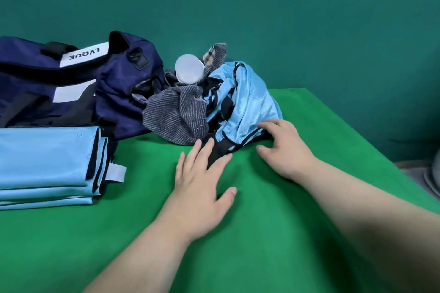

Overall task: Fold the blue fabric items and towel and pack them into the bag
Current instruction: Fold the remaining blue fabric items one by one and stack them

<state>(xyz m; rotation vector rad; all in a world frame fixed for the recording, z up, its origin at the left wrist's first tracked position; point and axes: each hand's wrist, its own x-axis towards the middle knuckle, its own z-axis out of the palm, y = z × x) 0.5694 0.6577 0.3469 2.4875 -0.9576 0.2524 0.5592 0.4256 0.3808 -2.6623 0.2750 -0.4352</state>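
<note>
Left hand [202, 181] and right hand [285, 147], fingers uncurled, touch crumpled blue fabric [247, 97]; grey towel [173, 114], bag [119, 83] beyond

Bright, soft, even light from above leaves only faint shadows beside the left hand [202, 181] and right hand [285, 147] on the surface [250, 257], a mild sheen on the crumpled blue fabric [247, 97], and wide-lens bending with blur at the frame's edges.

Green cloth table [285, 233], far corner at right. Dark teal wall [262, 7] behind, plain, evenly lit. Blurred grey object [431, 175] at right edge, can't identify.
</note>
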